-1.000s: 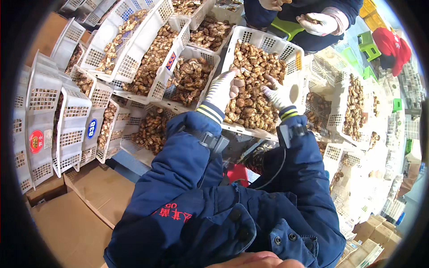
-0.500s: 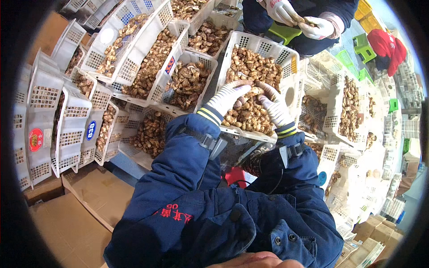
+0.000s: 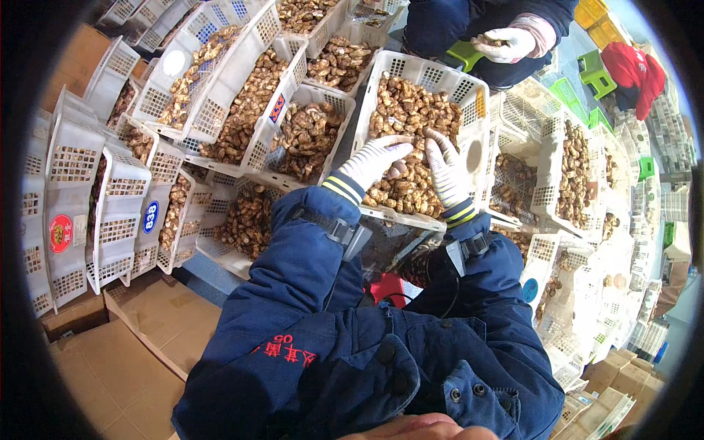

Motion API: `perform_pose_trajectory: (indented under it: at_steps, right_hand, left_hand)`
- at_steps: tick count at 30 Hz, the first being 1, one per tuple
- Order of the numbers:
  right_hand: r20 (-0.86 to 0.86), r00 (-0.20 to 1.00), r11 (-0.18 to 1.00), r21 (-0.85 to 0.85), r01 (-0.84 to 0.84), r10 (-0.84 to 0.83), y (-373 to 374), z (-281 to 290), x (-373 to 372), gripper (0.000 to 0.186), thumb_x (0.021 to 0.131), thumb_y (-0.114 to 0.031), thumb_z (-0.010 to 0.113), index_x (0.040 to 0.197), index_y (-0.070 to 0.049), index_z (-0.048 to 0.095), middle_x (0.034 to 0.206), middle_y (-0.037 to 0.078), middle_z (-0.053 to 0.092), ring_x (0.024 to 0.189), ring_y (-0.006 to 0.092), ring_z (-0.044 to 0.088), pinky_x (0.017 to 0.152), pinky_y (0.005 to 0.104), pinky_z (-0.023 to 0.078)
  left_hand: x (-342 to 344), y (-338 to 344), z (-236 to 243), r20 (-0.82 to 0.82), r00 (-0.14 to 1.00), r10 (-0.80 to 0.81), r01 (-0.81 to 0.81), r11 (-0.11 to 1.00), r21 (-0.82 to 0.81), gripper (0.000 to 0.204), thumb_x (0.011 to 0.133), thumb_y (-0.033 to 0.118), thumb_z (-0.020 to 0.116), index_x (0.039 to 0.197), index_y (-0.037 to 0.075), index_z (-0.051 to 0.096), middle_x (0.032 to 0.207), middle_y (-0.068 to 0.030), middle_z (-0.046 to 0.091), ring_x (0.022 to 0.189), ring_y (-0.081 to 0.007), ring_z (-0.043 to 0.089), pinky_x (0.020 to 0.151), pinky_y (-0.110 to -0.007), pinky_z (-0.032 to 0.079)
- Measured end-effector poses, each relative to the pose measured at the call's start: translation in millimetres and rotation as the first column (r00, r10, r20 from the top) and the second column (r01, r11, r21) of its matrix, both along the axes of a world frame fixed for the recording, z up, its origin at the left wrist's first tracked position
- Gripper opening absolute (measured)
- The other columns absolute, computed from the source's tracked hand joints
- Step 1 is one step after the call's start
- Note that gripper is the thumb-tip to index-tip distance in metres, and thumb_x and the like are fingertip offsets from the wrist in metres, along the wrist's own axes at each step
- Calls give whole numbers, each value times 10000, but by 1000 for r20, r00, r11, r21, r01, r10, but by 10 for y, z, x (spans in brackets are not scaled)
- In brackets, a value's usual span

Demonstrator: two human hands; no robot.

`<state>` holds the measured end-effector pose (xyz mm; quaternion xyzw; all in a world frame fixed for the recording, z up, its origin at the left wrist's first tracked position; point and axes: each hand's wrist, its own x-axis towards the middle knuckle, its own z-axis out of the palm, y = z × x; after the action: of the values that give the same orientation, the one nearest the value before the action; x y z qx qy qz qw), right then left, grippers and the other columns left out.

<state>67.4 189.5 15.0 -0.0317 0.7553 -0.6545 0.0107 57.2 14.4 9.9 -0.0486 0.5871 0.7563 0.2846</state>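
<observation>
Both hands, in striped white gloves with darkened fingertips, are over a white perforated crate (image 3: 480, 110) heaped with knobbly brown mushrooms (image 3: 414, 110). My left hand (image 3: 376, 163) comes in from the left, its fingers stretched toward the right and the thumb apart below them. No mushroom shows clearly in it. On the other side, my right hand (image 3: 446, 172) has its fingers extended away from me, with the tips at the mushrooms near the crate's middle. The undersides of both hands are hidden.
More mushroom crates (image 3: 293, 139) crowd the left, with stacked crates (image 3: 73, 191) beyond. Others (image 3: 561, 183) line the right. Across from me sits a co-worker, one gloved hand (image 3: 506, 45) holding something small. Cardboard boxes (image 3: 117, 374) lie at lower left; green stools (image 3: 598, 73) stand far right.
The mushroom that was between my hands no longer shows there. My right hand has shifted slightly, and its fingers now reach to the pile. Only one of the co-worker's two gloved hands still shows.
</observation>
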Motion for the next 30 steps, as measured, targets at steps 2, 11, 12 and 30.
perform_pose_trajectory:
  at_steps: [2,11,12,30]
  right_hand:
    - [-125,992,996,83,28,-17,4,-114,-27,322,926,-222,541,1185,-30,553,1035,59,620,903,101,556,815,235,444]
    - [-127,988,991,87,99,-88,52,-228,-35,304,933,-214,525,1170,-27,564,1079,84,624,967,127,567,861,261,440]
    - [-128,988,991,86,100,-89,60,-236,-44,304,933,-214,525,1170,-27,564,1079,84,624,967,127,567,861,261,440]
    - [175,958,963,102,-248,228,305,101,133,492,886,-128,588,1334,-43,403,1201,85,562,958,133,559,811,250,474]
  left_hand:
    - [10,1,-123,-1,1000,3,-3,1000,30,337,888,280,574,1158,78,562,789,4,606,595,-77,544,490,-202,407]
    - [31,21,-52,79,994,-74,66,993,101,334,898,301,558,1139,71,567,817,-23,626,573,-70,534,480,-195,407]
    - [27,25,-17,78,993,-88,80,992,99,350,900,309,553,1157,72,561,820,-27,629,568,-64,530,476,-188,404]
    - [37,21,81,24,996,89,-90,994,68,310,909,301,534,1133,97,600,907,6,623,605,-49,534,515,-169,407]
